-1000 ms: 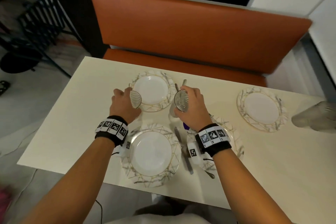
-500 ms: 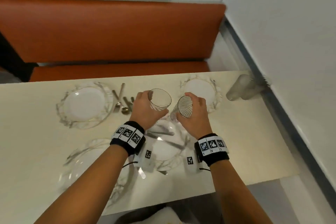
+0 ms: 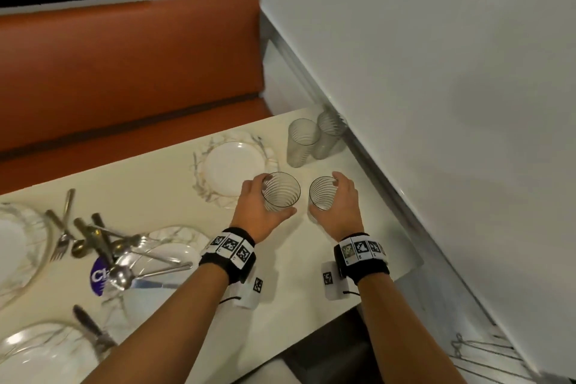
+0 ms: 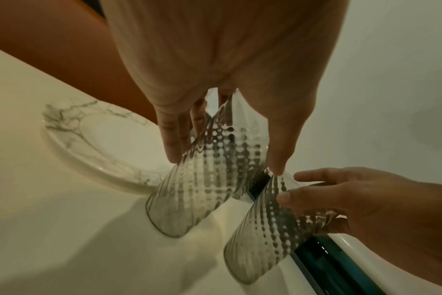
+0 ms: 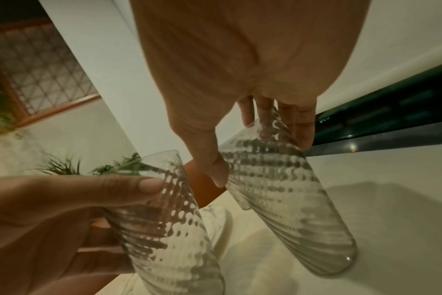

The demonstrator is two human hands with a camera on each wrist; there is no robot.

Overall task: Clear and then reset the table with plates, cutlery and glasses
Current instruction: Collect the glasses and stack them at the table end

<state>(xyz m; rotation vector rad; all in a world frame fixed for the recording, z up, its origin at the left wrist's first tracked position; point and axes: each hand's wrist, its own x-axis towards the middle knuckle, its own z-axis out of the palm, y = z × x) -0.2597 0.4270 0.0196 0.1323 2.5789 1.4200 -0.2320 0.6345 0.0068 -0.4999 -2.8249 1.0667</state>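
Near the wall end: both ribbed clear glasses now sit low over the cream table (image 3: 174, 184), carried over from the plates.
Left hand (image 3: 258, 212): wrapped round left ribbed glass (image 3: 280, 193).
Right hand (image 3: 339, 206): wrapped round right ribbed glass (image 3: 322, 195).
Meaning: clearing; they join two parked frosted tumblers (image 3: 311, 140).

The right hand (image 5: 240, 83) grips a ribbed glass (image 5: 285, 199) by thumb and fingers; its base seems just above the table (image 5: 379, 219); the left hand (image 5: 50, 215) holds another glass (image 5: 164, 229) beside it.

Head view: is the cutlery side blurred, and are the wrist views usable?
Head view: cutlery pile smeared, both held glasses sharp. Left wrist view: dim, yellowish, left-hand glass readable. Right wrist view: dim, edges warped, right-hand glass clear.
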